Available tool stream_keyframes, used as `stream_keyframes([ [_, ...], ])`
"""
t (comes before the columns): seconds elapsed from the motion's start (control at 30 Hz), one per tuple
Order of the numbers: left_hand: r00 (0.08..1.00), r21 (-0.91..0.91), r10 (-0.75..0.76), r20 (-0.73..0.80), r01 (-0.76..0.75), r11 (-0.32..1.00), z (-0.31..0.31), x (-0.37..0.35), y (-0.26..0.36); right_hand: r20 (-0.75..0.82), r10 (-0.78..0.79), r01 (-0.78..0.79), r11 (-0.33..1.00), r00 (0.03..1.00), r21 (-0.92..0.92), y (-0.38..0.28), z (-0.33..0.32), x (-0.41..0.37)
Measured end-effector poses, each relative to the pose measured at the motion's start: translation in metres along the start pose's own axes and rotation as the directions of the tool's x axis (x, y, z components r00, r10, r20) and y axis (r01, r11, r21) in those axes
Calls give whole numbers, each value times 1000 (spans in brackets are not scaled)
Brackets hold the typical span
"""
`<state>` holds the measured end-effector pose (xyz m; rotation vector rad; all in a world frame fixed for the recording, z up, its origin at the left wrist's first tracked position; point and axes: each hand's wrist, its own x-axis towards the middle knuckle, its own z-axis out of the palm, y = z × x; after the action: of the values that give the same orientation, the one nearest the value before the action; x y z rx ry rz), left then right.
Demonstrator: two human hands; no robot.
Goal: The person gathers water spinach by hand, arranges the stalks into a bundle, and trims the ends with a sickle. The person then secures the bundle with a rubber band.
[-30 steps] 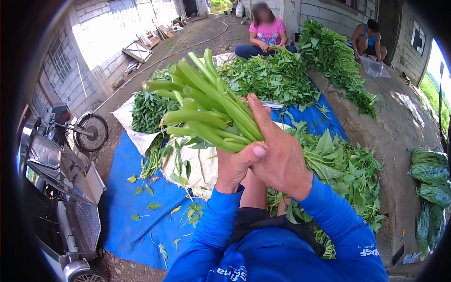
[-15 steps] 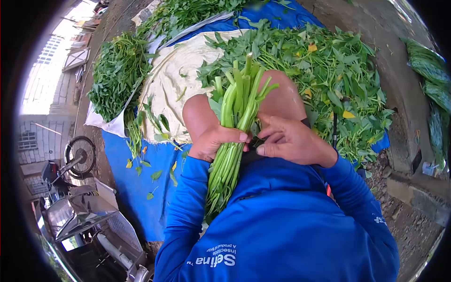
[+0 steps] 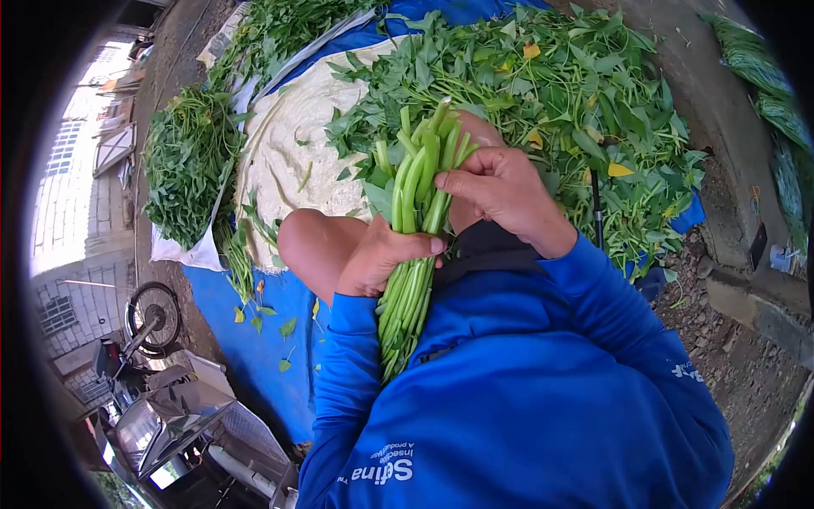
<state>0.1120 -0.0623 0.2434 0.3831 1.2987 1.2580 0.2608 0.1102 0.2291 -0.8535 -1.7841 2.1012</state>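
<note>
A bunch of water spinach (image 3: 407, 297) leans over my lap, its thick cut stem ends pointing away from me and the lower part resting against my blue shirt. My left hand (image 3: 379, 254) is wrapped round its middle, thumb across the stems. Higher up, my right hand (image 3: 509, 193) is closed with thumb and fingertips at the right-hand stems near the cut ends. Exactly which stems it pinches is partly hidden by the fingers. Just beyond my knees lies a wide heap of loose water spinach (image 3: 543, 93) with a few yellow leaves.
A pale sack cloth (image 3: 284, 161) lies over a blue tarp (image 3: 246, 339) with scattered leaves. Another pile of greens (image 3: 191, 157) stands at the left. Green filled bags (image 3: 750, 64) lie at the far right. A motorcycle with a sidecar (image 3: 186, 416) is parked at lower left.
My right hand has moved up and away from me, from beside the bunch's middle to its upper stems. My left hand still grips the bunch, and my left knee has shifted left.
</note>
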Motion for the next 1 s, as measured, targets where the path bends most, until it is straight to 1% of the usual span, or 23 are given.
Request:
stream_keyframes([
  [0.03,1000,10,17,-16,-17,1000,-1,0,-1,19,74,-75,997,997,29,-2,2,2],
  [0.1,998,64,-12,-57,16,998,-5,3,1,52,225,-229,970,973,82,-6,7,6],
  [0.13,997,89,-26,-76,32,995,-6,4,2,61,239,-244,964,969,106,-3,8,10],
  [0.2,997,56,3,-83,2,998,-3,5,1,83,260,-271,950,962,154,7,11,21],
  [0.23,996,40,16,-87,-12,999,-3,5,1,92,320,-332,925,943,184,7,10,25],
  [0.3,995,77,25,-93,-18,997,-9,8,-2,115,431,-447,861,895,242,7,9,31],
  [0.33,995,93,34,-98,-25,995,-11,9,-2,97,421,-431,865,902,257,9,12,31],
  [0.43,994,84,-37,-100,46,995,-18,9,-1,64,406,-407,871,912,275,11,24,34],
  [0.53,996,93,-8,-88,17,996,-21,12,-3,82,431,-436,857,899,275,13,27,39],
  [0.6,999,137,9,-43,-3,991,-28,14,-8,108,437,-448,842,893,302,19,25,42],
  [0.63,1000,157,17,-21,-14,988,-31,15,-12,80,419,-423,861,905,281,19,26,42],
  [0.7,1000,54,28,1,-28,998,-36,14,-16,30,376,-372,897,926,237,19,29,43],
  [0.73,999,2,32,11,-32,999,-37,13,-18,27,334,-328,904,942,275,21,30,41],
  [0.83,993,23,-63,-98,66,998,-40,16,-20,17,219,-209,900,975,383,34,33,34],
  [0.9,978,-180,-80,-193,45,983,-34,14,-17,7,173,-157,878,985,452,41,30,26],
  [0.93,967,-281,-98,-234,29,959,-29,13,-15,23,81,-83,894,996,441,40,26,23],
  [0.97,970,-310,-93,-227,19,951,-24,12,-11,41,-10,-9,902,999,431,39,21,19],
  [1.0,976,-283,-86,-201,26,959,-27,12,-16,61,-102,67,904,993,422,36,19,17],
])
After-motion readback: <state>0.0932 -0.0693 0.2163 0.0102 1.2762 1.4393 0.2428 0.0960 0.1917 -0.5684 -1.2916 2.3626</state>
